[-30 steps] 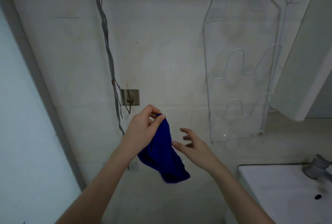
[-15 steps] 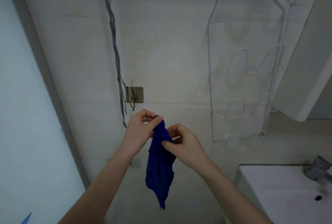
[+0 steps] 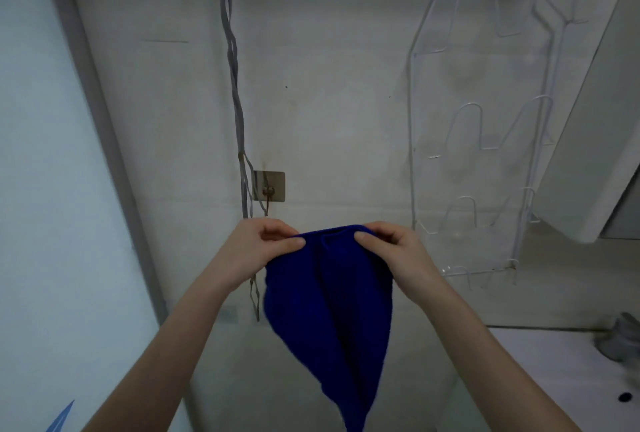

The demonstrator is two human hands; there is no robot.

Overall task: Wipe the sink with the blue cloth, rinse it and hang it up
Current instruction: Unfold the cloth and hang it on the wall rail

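The blue cloth [image 3: 329,307] hangs spread between both hands in front of the wall, its lower end tapering to a point. My left hand [image 3: 259,244] pinches the cloth's upper left edge. At the upper right edge my right hand [image 3: 391,251] pinches it too. A small metal wall hook [image 3: 269,186] on a square plate sits just above my left hand. The white sink [image 3: 561,379] shows at the lower right, with its drain hole [image 3: 625,406] near the frame edge.
A grey cable [image 3: 235,92] runs down the wall beside the hook. A white wire rack [image 3: 485,141] hangs on the wall to the right. The grey tap [image 3: 620,338] stands at the sink's far side. A cabinet [image 3: 595,120] juts out at the upper right.
My right hand came in and took hold of the cloth. Both hands then pulled apart, spreading the top edge wide just below the hook.
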